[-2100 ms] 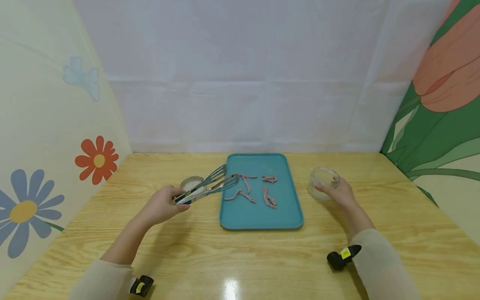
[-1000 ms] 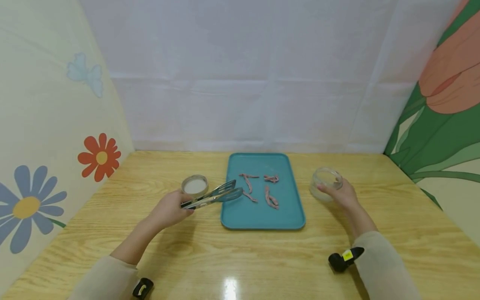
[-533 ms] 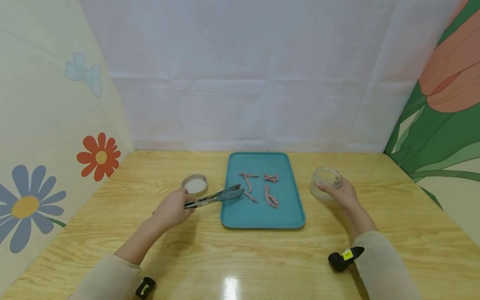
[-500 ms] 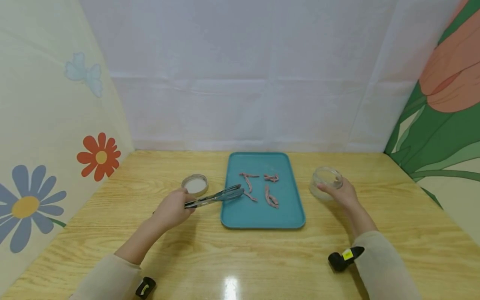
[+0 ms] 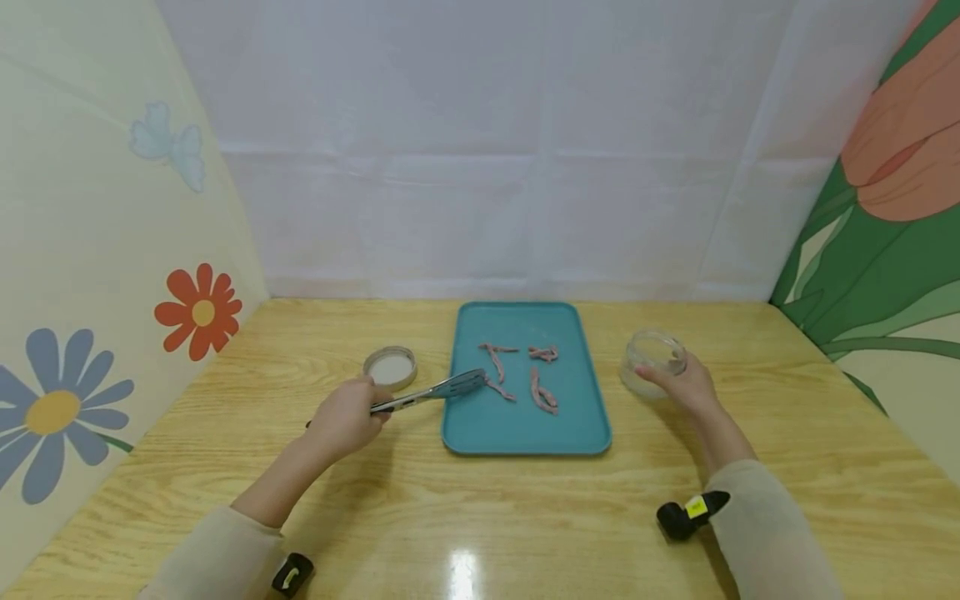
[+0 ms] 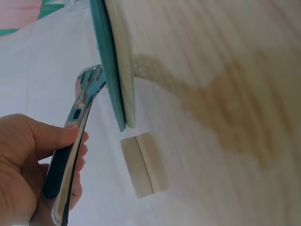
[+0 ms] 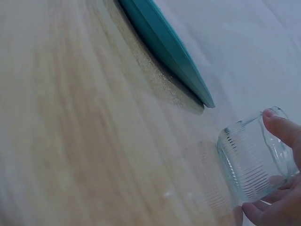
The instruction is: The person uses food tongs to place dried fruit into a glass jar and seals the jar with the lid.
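My left hand point(image 5: 347, 417) grips a pair of metal tongs point(image 6: 77, 115) with dark handle grips, squeezed nearly together. Their slotted tips overlap the left end of a pinkish, meat-like strip point(image 5: 501, 391) on the blue tray point(image 5: 525, 437). Several such strips lie there: a bent strip point(image 5: 495, 360) behind, a bunched strip point(image 5: 543, 353) at the back right, and a folded strip point(image 5: 542, 393) at the front right. To the right of the tray, my right hand point(image 5: 686, 385) holds a clear glass jar point(image 7: 251, 157) by its side, thumb near the rim; the jar stands upright on the table.
A round jar lid point(image 5: 391, 367) lies on the wooden table point(image 5: 420, 517) left of the tray, just behind my left hand. A white cloth point(image 5: 487, 167) closes off the back, with flower-painted panels point(image 5: 90, 250) at both sides.
The tongs have moved down and slightly right onto the tray's left strip, and their arms have come together. My right hand and the jar stay in place.
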`<state>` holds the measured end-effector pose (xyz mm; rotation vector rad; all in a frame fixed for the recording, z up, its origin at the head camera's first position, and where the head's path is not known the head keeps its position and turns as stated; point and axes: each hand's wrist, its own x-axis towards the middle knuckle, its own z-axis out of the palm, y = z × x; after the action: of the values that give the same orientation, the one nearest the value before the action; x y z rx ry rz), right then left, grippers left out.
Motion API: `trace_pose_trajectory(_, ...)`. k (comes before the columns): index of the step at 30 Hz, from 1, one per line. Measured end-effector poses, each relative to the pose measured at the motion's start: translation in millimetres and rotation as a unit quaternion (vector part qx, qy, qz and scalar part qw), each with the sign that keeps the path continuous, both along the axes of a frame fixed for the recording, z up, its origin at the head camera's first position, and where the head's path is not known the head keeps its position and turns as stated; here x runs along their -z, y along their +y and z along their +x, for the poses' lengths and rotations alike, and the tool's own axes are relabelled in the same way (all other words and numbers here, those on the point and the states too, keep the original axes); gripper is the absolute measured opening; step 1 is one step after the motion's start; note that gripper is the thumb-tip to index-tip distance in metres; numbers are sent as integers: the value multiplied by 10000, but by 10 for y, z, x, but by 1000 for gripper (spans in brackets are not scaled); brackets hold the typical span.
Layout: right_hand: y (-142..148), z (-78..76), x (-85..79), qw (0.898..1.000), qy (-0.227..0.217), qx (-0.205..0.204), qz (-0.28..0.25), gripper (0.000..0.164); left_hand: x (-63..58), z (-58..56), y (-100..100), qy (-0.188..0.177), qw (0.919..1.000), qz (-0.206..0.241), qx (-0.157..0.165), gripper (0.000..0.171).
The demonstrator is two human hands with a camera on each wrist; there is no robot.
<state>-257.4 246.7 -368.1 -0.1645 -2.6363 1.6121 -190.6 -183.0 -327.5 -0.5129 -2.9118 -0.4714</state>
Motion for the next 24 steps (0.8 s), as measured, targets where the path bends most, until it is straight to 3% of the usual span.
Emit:
trace_pose_trajectory(11, -3, -8, 14, 9999, 128, 81, -41, 92, -24, 9, 12, -60, 9996, 178, -227, 4)
trace_pose_trajectory(17, 11, -9, 10, 9998, 187, 8, -86, 90, -48, -1, 59, -28, 9984, 196, -534, 12)
trace_pose_trajectory(24, -5, -9, 21, 9997, 212, 18, -152, 91, -98, -33, 110, -160, 9966, 548, -599, 18)
